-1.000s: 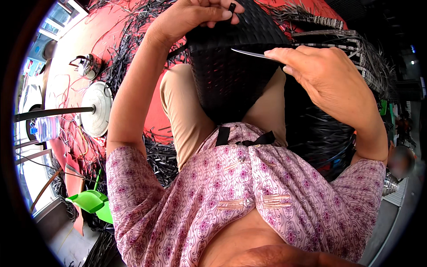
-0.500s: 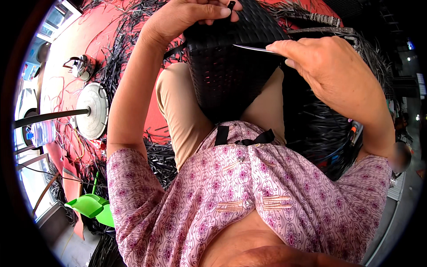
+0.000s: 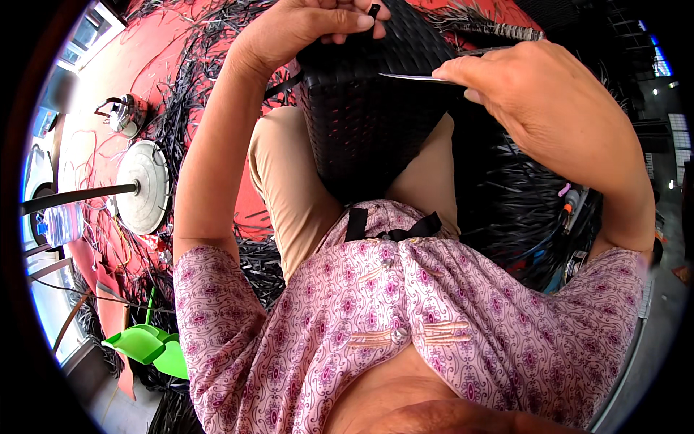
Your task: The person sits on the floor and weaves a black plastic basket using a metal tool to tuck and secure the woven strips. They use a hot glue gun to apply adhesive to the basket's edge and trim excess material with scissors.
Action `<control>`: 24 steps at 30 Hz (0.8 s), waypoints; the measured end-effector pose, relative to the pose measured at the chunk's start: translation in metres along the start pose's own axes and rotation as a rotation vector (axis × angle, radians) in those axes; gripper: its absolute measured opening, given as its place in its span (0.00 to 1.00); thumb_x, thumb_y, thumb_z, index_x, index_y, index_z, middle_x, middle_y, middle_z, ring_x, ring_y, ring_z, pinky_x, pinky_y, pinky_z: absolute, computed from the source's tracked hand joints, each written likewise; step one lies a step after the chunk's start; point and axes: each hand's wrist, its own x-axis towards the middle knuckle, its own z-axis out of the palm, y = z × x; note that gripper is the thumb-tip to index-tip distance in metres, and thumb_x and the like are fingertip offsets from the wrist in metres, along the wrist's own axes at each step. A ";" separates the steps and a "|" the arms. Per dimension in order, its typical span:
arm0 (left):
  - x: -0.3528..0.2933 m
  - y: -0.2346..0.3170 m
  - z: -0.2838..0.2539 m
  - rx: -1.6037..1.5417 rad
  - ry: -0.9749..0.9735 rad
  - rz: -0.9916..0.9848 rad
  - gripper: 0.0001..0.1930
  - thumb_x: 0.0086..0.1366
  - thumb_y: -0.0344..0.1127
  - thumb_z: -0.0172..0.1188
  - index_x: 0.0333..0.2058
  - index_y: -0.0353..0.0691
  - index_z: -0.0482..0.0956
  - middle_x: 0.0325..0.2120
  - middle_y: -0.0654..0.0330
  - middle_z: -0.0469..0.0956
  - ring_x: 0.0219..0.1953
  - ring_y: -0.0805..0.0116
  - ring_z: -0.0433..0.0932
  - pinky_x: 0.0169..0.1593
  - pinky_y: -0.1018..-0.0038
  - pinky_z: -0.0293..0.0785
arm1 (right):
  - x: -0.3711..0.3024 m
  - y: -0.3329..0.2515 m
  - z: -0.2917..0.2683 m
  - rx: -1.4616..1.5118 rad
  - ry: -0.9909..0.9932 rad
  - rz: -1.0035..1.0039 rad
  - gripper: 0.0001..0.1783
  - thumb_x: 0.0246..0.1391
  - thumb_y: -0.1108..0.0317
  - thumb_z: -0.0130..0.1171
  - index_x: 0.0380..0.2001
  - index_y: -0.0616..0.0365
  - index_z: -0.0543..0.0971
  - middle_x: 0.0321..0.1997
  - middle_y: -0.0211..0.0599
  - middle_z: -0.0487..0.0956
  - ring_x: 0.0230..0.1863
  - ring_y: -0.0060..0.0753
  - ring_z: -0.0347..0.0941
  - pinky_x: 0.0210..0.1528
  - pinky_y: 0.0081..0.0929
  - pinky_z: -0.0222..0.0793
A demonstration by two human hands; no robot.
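Observation:
A black woven basket (image 3: 365, 116) stands tilted between my knees, its top face toward the upper edge of the view. Above its far left corner my left hand (image 3: 318, 23) pinches a short black strip (image 3: 374, 11) between thumb and fingers. My right hand (image 3: 553, 108) is closed on a thin, pointed metal blade (image 3: 412, 77), which reaches left across the basket's upper edge. The handle is hidden in my palm, so whether it is a knife or another pointed tool cannot be told. I cannot make out whether its tip touches the weave.
Loose black strips (image 3: 506, 188) lie in heaps around my legs on the red floor (image 3: 94, 130). To the left are a round fan base with a pole (image 3: 142, 184), a metal kettle (image 3: 124, 114), a water bottle (image 3: 65, 224) and a green dustpan (image 3: 137, 343).
The view has shifted slightly. My right hand and forearm have turned a little, while the blade stays at the basket's edge. My left hand keeps its pinch on the strip.

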 end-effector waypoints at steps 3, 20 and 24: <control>0.000 -0.002 0.002 -0.032 0.009 -0.012 0.07 0.67 0.28 0.61 0.41 0.34 0.81 0.35 0.62 0.85 0.27 0.81 0.73 0.32 0.84 0.68 | 0.002 -0.002 0.000 -0.034 -0.011 -0.001 0.13 0.58 0.74 0.57 0.46 0.59 0.80 0.28 0.43 0.80 0.33 0.46 0.79 0.36 0.40 0.72; -0.003 0.004 0.008 -0.051 0.047 -0.040 0.07 0.66 0.28 0.61 0.41 0.34 0.81 0.35 0.62 0.85 0.26 0.81 0.72 0.32 0.85 0.68 | 0.022 -0.010 -0.025 -0.255 -0.113 -0.152 0.14 0.53 0.76 0.57 0.45 0.64 0.79 0.27 0.43 0.80 0.31 0.43 0.80 0.35 0.35 0.75; 0.004 -0.006 0.003 0.008 0.016 -0.009 0.08 0.66 0.28 0.61 0.42 0.35 0.81 0.35 0.62 0.85 0.26 0.82 0.71 0.32 0.85 0.67 | 0.024 -0.013 -0.017 -0.380 -0.186 -0.165 0.15 0.52 0.76 0.57 0.45 0.65 0.79 0.26 0.43 0.79 0.31 0.42 0.80 0.34 0.34 0.75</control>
